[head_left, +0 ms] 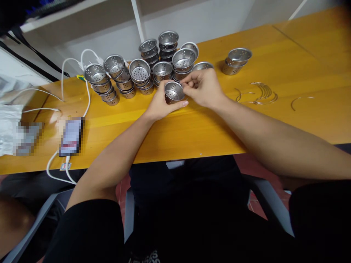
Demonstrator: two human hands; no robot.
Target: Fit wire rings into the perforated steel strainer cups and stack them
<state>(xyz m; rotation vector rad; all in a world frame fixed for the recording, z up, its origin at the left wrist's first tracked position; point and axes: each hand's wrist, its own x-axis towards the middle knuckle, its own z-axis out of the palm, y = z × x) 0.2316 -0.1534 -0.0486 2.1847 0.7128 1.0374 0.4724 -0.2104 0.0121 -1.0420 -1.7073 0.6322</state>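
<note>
My left hand (161,104) wraps round a small perforated metal cup (173,92), holding it tilted just above the yellow table (192,128). Its holed bottom faces me. My right hand (201,87) is closed in a pinch at the cup's rim, on something thin that I cannot make out, possibly a wire. Right behind both hands stand stacks of the same metal cups (139,73).
A separate short stack of cups (236,60) stands at the back right. Several curved wire handles (260,93) lie to the right of my hands. A phone (71,136) with white cables (68,73) lies at the left. A foil bag (8,128) sits at the far left.
</note>
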